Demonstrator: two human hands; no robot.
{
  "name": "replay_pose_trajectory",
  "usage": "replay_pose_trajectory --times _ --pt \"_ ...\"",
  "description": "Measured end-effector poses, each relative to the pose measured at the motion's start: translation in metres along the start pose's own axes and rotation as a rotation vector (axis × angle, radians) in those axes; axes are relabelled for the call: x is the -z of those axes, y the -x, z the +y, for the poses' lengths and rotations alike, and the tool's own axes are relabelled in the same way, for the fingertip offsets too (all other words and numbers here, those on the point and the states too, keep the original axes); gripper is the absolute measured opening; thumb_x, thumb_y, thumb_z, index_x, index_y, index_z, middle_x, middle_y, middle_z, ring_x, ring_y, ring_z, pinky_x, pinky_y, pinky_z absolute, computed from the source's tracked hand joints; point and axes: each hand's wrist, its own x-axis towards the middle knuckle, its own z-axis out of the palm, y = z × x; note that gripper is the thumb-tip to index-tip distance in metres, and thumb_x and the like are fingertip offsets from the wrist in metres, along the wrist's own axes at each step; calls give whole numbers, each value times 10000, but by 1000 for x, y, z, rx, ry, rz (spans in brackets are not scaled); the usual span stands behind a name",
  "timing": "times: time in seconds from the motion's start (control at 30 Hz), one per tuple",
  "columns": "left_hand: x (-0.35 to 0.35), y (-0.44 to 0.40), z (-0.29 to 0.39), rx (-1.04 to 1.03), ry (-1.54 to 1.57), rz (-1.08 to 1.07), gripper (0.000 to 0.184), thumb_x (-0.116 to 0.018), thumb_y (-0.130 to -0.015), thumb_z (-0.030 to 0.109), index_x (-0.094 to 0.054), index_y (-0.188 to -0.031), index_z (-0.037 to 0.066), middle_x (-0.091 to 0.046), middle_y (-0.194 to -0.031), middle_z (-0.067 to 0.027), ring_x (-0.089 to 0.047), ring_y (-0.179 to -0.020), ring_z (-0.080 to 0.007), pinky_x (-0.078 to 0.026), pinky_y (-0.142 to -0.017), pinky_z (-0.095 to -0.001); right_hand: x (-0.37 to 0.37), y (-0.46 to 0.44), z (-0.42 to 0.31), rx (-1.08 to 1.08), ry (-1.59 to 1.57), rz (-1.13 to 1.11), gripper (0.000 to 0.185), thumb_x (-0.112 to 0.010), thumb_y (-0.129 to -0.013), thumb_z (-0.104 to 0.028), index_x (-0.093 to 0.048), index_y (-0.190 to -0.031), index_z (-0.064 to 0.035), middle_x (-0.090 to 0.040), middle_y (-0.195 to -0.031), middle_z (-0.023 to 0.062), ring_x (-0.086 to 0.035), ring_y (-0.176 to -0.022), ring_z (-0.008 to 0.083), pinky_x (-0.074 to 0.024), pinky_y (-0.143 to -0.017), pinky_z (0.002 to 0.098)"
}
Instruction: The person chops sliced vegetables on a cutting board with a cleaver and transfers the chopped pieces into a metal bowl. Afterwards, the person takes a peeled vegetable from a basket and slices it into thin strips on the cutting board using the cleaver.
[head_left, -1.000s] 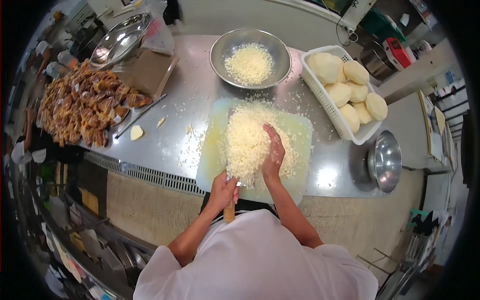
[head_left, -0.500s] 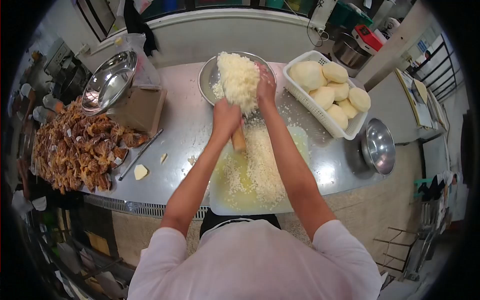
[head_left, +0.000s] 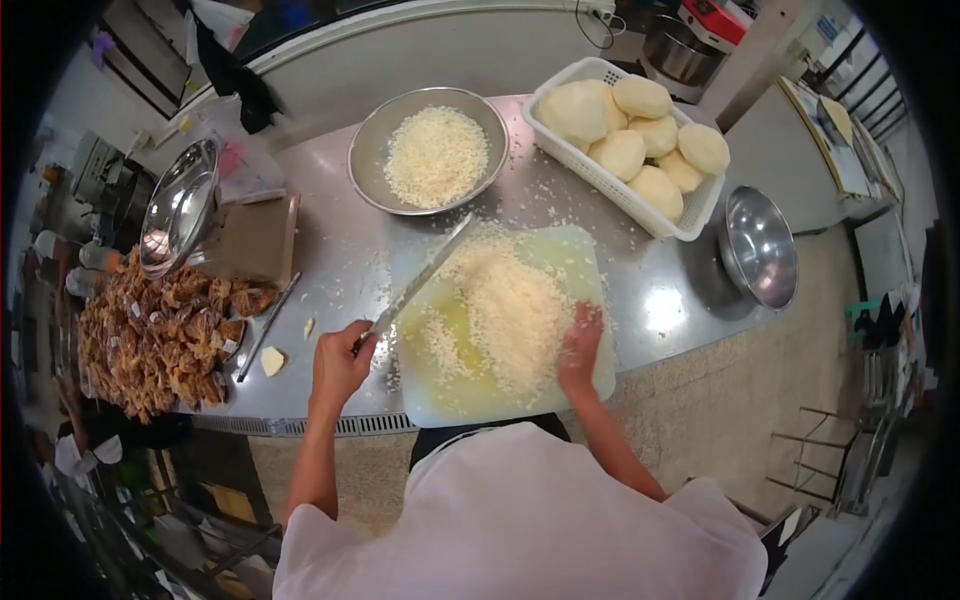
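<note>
Left hand (head_left: pixel 341 364) closed around knife (head_left: pixel 428 270), right hand (head_left: pixel 581 350) open beside chopped pile (head_left: pixel 515 312)

Looks like a commercial kitchen or food-prep room. Has a long steel worktable (head_left: pixel 330 260), a wide steel bowl (head_left: pixel 368 175) of finely chopped pale food (head_left: pixel 437 158), and a cutting board (head_left: pixel 428 400) heaped with more. Also shows a white plastic crate (head_left: pixel 600 174) full of peeled pale vegetables (head_left: pixel 642 97), a big pile of bagged brown food (head_left: pixel 165 345), a red machine (head_left: pixel 713 20) by a deep metal pot (head_left: pixel 680 52), and slotted floor grating (head_left: pixel 370 425).
</note>
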Motion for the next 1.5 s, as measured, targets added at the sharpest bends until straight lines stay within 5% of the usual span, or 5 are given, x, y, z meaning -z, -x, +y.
replay_pose_trajectory --times 0.2,0.6,0.73,1.2,1.5 --pt "-53 -39 -63 -146 -559 -7 94 -543 -773 35 -615 -831 20 -600 -640 -213 -615 -636 -402 -479 -575 -480 -42 -8 -52 71 -133 -69 482 -420 -957 -233 -429 -1331 72 -473 -1326 278 -376 -1296 436 -259 -1105 490" --pt "-106 -29 -15 -489 -419 -342 102 -552 -775 75 -606 -829 6 -615 -691 -218 -612 -666 -400 -488 -616 -484 -3 -61 8 108 -338 43 327 -410 -958 -158 -567 -1188 14 -543 -1249 211 -438 -1248 407 -319 -1070 460" --pt "-58 18 -16 -250 -290 -143 100 -592 -792 90 -616 -814 -4 -592 -679 -236 -597 -656 -413 -468 -580 -473 -17 -86 24 253 37 -112 329 -435 -967 -206 -580 -1181 -3 -537 -1268 196 -423 -1252 399 -294 -1086 465" --pt "-146 108 44 262 44 137 171 -578 -840 110 -590 -752 -36 -571 -626 -285 -599 -596 -443 -498 -559 -480 5 -70 -38 186 -550 -632 638 -320 -990 -503 -599 -1195 33 -590 -1244 190 -517 -1211 321 -334 -1062 387" --pt "-176 192 1 678 958 322 139 -503 -958 127 -521 -880 14 -506 -583 -16 -510 -457 -98 -423 -409 -261 19 -35 -37 202 -524 -329 644 -319 -988 -470 -563 -1231 75 -565 -1285 205 -437 -1302 323 -281 -1104 423"
